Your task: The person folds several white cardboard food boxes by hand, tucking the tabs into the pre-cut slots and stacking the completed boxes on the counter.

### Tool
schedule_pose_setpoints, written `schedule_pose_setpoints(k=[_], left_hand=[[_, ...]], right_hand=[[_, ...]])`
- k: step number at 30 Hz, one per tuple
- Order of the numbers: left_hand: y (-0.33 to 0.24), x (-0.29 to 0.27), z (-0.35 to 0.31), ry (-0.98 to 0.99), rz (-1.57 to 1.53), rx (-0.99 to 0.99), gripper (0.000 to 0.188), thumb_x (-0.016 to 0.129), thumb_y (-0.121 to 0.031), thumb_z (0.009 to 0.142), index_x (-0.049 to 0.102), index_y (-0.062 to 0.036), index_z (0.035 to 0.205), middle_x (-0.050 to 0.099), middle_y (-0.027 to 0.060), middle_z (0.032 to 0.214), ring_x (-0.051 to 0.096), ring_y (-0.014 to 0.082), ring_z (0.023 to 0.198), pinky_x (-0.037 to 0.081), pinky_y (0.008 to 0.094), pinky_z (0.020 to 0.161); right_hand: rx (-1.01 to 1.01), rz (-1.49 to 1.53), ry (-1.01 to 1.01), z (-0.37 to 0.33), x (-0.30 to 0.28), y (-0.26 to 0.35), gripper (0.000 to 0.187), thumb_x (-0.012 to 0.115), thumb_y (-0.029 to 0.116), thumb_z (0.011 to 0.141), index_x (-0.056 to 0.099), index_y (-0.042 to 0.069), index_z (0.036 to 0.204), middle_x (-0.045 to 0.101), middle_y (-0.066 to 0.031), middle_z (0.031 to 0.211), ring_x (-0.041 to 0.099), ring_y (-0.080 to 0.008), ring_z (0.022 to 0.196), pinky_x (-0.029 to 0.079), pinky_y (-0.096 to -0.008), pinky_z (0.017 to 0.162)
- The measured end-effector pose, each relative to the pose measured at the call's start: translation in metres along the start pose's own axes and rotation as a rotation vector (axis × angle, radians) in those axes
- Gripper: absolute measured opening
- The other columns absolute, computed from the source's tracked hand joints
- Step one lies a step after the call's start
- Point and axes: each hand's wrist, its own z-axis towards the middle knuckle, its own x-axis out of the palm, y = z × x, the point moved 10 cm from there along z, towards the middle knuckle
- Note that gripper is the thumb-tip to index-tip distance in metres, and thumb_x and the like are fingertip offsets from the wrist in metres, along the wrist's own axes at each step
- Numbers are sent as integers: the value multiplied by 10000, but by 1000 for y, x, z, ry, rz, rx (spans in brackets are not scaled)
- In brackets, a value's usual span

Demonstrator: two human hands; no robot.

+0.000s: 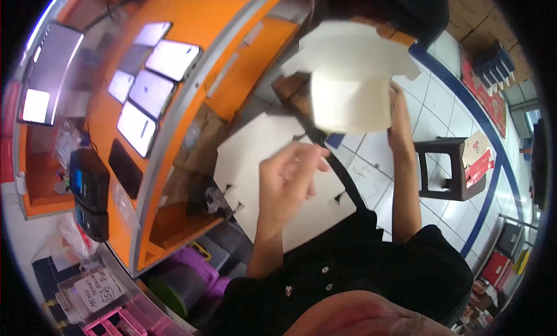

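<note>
My right hand (398, 118) grips the right side of a white cardboard box (351, 101), with part of its fingers hidden behind the wall. The box is folded into a tray shape, and its wide flap (354, 49) stands out at the far side. To the left, a flat sheet of white cardboard (249, 168) with small slots along its edges lies over my lap. Above that sheet is my left hand (290, 176), a little blurred, its fingers loosely bent and apart. Nothing shows in it.
At left, an orange counter (174, 22) with a metal edge carries several lit phones (152, 91) and dark card-reader-like devices (90, 185). A dark stool (441, 162) with cardboard pieces (478, 156) stands on the tiled floor at right. Purple plastic (194, 266) sits below the counter.
</note>
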Motion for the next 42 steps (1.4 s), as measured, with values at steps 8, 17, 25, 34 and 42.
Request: schedule_pose_setpoints(k=[8, 17, 25, 34, 42], left_hand=[[90, -38, 238, -129, 181, 54, 536, 543, -433, 1077, 589, 27, 1348, 659, 196, 1306, 677, 299, 1118, 608, 410, 847], [154, -18, 332, -96, 505, 145, 514, 489, -440, 1030, 680, 36, 1063, 701, 292, 1012, 658, 474, 1020, 488, 500, 900], [164, -22, 320, -122, 341, 62, 462, 558, -393, 1028, 687, 26, 1176, 718, 214, 970, 693, 325, 934, 501, 420, 876], [156, -22, 307, -90, 295, -33, 486, 612, -418, 1015, 712, -1, 1242, 726, 107, 1007, 673, 181, 881, 602, 350, 629], [164, -19, 314, -77, 327, 6, 557, 600, -452, 1007, 682, -2, 1324, 735, 191, 1213, 698, 292, 1134, 553, 414, 955]], right_hand=[[-32, -208, -93, 161, 3, -41, 510, 511, 362, 1034, 586, -16, 1368, 626, -137, 1315, 588, -210, 1179, 458, -347, 1005], [32, -437, -22, 179, 10, -80, 529, 504, 315, 1011, 567, -53, 1386, 669, -227, 1302, 627, -315, 1221, 458, -358, 1044], [147, -231, 127, 173, 11, -75, 444, 543, 299, 996, 653, -72, 1214, 656, -195, 1252, 606, -243, 1138, 478, -359, 980], [280, -124, 252, 162, 18, -81, 469, 518, 306, 1012, 570, -20, 1346, 606, -141, 1276, 563, -231, 1152, 465, -371, 997], [140, -537, 226, 189, 4, -101, 510, 439, 285, 1041, 558, -89, 1368, 618, -255, 1342, 569, -354, 1297, 460, -429, 1075]])
